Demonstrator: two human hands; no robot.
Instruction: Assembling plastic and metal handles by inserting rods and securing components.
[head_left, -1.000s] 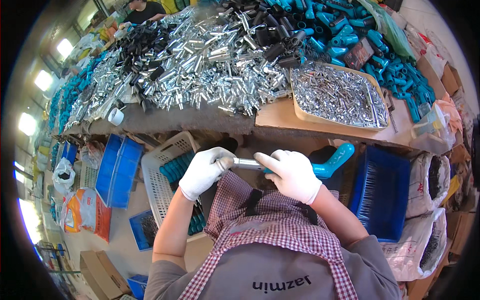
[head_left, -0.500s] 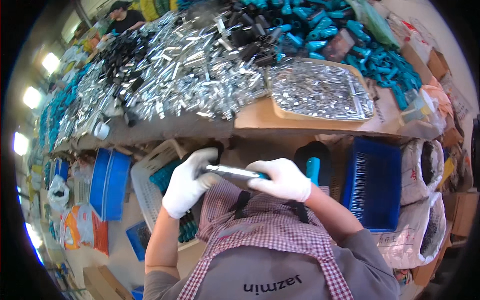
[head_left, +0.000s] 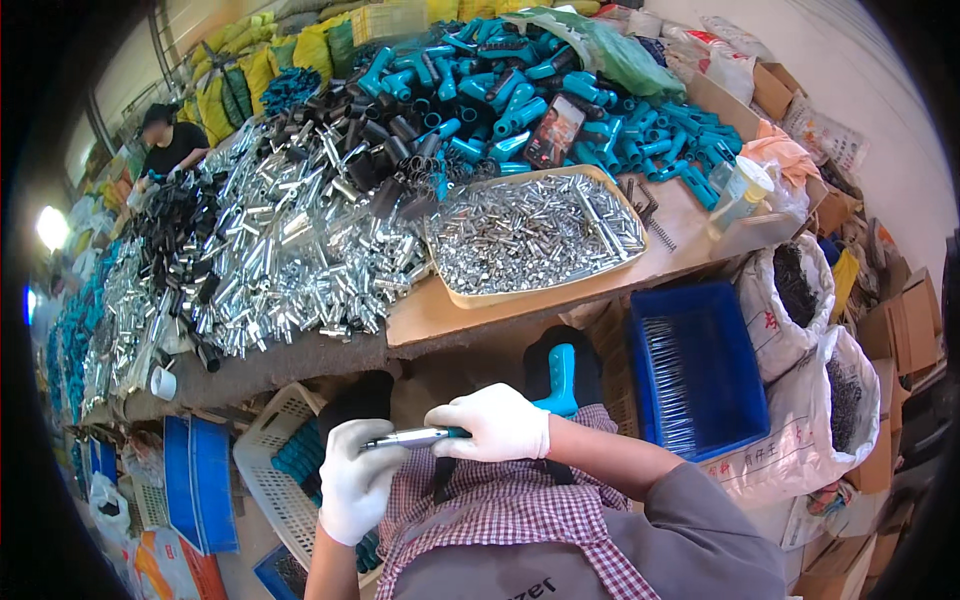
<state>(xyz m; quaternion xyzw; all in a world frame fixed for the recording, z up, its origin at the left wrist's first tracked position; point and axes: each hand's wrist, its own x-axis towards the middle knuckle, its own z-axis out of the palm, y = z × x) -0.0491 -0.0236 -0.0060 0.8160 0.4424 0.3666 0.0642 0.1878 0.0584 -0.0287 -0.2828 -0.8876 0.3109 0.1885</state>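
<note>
In front of my lap, both white-gloved hands are closed on a slim silver metal rod [head_left: 412, 438] with a teal and dark end. My left hand [head_left: 353, 482] pinches its left end between thumb and fingers. My right hand [head_left: 495, 422] wraps the teal end, hiding part of it. The rod lies nearly level. On my right thigh rests a teal pistol-shaped plastic handle [head_left: 563, 378]. Beyond my hands, a cream tray [head_left: 470, 298] full of small silver metal parts stands on the bench.
Silver metal parts [head_left: 330, 240] heap on the left bench, with teal handles [head_left: 520, 105] behind and a phone [head_left: 555, 132] among them. A blue bin [head_left: 705, 400] with metal rods and white sacks [head_left: 770, 450] stand right. A white crate [head_left: 262, 455] stands left. Another person [head_left: 175, 145] is far left.
The whole view has shifted, so the bench and tray sit lower and further left. My hands have moved left in the picture, still holding the rod.
</note>
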